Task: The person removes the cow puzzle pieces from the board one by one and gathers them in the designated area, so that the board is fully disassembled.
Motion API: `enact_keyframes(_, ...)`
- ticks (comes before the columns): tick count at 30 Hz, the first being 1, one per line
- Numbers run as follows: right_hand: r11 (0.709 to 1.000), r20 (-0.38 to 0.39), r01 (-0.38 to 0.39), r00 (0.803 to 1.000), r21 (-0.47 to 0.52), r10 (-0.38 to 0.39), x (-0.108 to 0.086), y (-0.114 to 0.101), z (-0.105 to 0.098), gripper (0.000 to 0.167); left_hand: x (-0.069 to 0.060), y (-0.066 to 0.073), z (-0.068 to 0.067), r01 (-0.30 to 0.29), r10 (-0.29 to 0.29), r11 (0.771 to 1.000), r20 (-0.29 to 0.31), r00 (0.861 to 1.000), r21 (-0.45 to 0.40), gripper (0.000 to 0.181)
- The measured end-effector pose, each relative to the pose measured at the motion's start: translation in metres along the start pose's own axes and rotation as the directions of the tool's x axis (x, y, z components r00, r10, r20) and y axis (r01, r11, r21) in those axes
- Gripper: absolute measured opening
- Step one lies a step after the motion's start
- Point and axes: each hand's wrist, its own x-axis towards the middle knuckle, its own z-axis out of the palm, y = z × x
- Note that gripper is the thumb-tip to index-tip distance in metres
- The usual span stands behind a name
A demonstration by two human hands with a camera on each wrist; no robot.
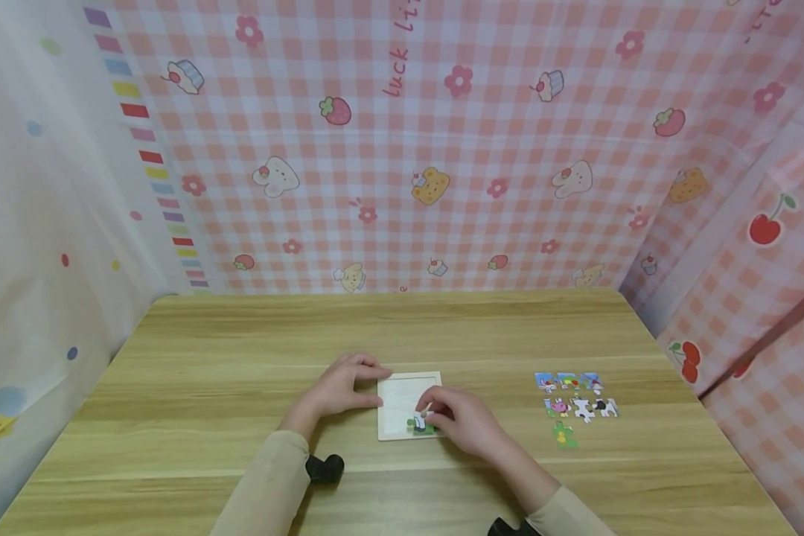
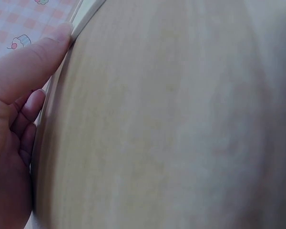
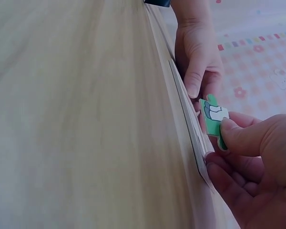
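A shallow white square puzzle tray [image 1: 395, 394] lies on the wooden table. My left hand [image 1: 345, 385] rests against its left side, thumb at the edge and index finger at the far left corner. In the left wrist view, the left thumb [image 2: 33, 62] lies straight along the tray's rim. My right hand [image 1: 465, 419] pinches a green puzzle piece [image 3: 213, 116] showing white boots between thumb and index finger. It holds this piece over the tray's near right corner; the head view does not show clearly whether it touches the tray floor.
To the right on the table [image 1: 241, 350] lie several loose puzzle pieces in rows: blue-topped ones, a white one [image 1: 582, 409] and a green one [image 1: 564, 435]. Pink checked cloth [image 1: 402, 149] hangs behind the table, with more cloth at both sides.
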Motion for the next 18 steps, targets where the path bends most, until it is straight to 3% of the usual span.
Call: enact_keyframes(18, 0.997, 0.023, -0.049, 0.999, 0.058, 0.047, -0.038, 0.032, -0.038, 0.014, 0.0, -0.002, 0.0, -0.006, 0.006, 1.0, 0.005, 1.0, 0.018, 0.048)
